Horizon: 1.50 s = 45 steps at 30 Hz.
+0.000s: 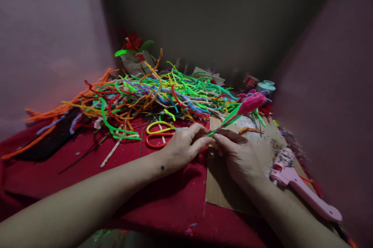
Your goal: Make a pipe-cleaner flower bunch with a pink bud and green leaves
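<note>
The pink pipe-cleaner flower (250, 104) sat tilted up and to the right above the cardboard sheet (221, 186), its green stem (225, 123) running down into both hands. The left hand (182, 147) and right hand (237, 156) were together, fingertips pinched on the stem's lower end. Risk, as I judged it: the thin stem could kink or slip from that small pinch, since the heavy bud hung far from the grip. The pink glue gun (303, 189) lay just beside the right forearm, near enough for a sleeve-free arm to brush it.

Counting: one flower in hand, one cardboard sheet, one glue gun, one pair of yellow-and-orange scissors (159, 133) on the red worktop (87, 178), one red flower (132, 44) at the back. The loose pipe-cleaner heap (140, 96) was too tangled to count.
</note>
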{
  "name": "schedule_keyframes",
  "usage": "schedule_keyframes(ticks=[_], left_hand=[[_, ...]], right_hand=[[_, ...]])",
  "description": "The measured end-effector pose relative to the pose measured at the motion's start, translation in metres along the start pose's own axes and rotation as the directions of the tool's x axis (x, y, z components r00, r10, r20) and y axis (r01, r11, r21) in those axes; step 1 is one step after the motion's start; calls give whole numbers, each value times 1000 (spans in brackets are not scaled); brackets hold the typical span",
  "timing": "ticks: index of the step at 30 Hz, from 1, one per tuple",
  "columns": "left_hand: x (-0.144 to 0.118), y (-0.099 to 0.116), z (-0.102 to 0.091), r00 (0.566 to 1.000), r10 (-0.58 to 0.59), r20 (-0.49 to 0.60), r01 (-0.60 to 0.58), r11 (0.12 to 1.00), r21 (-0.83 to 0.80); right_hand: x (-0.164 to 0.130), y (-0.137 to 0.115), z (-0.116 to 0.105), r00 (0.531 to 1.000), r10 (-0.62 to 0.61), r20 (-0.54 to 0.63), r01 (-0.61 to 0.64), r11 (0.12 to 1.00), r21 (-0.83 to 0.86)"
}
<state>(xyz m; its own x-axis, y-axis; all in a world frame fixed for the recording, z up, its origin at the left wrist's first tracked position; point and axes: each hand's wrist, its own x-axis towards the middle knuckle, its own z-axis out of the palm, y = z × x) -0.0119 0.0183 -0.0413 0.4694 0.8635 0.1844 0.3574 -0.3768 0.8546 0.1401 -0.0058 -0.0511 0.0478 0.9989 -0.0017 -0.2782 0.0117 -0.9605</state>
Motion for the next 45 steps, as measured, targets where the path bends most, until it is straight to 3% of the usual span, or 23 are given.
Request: schedule_keyframes(ticks=[3, 6, 14, 21, 25, 27, 29, 36, 45], left_hand=[[-5, -7, 2, 967, 253, -40, -220, 900, 376], [-7, -13, 3, 937, 348, 14, -307, 806, 507], [-5, -11, 0, 939, 344, -5, -310, 854, 418], [-4, -4, 0, 967, 255, -22, -242, 939, 242], [-2, 1, -3, 994, 64, 87, -57, 995, -76], [-1, 4, -5, 984, -31, 176, 69, 974, -214], [1, 5, -5, 972, -61, 227, 123, 955, -269], [2, -1, -1, 981, 14, 195, 22, 982, -186], [-1, 1, -2, 994, 87, 62, -95, 984, 148]], right_hand=[[-3, -3, 3, 999, -5, 33, 5, 1000, -10], [-6, -7, 5, 1000, -8, 19, 10, 993, -119], [-8, -6, 4, 996, -79, 37, 86, 949, -303], [-5, -9, 4, 999, 1, 41, 7, 978, -207], [-3, -5, 2, 1000, 11, 13, -9, 989, -147], [-2, -3, 1, 1000, -2, -10, 1, 994, -111], [0, -1, -1, 999, -14, -32, 11, 995, -95], [5, 2, -3, 998, 7, -64, -12, 997, -72], [4, 2, -2, 998, 24, -65, -26, 999, -32]])
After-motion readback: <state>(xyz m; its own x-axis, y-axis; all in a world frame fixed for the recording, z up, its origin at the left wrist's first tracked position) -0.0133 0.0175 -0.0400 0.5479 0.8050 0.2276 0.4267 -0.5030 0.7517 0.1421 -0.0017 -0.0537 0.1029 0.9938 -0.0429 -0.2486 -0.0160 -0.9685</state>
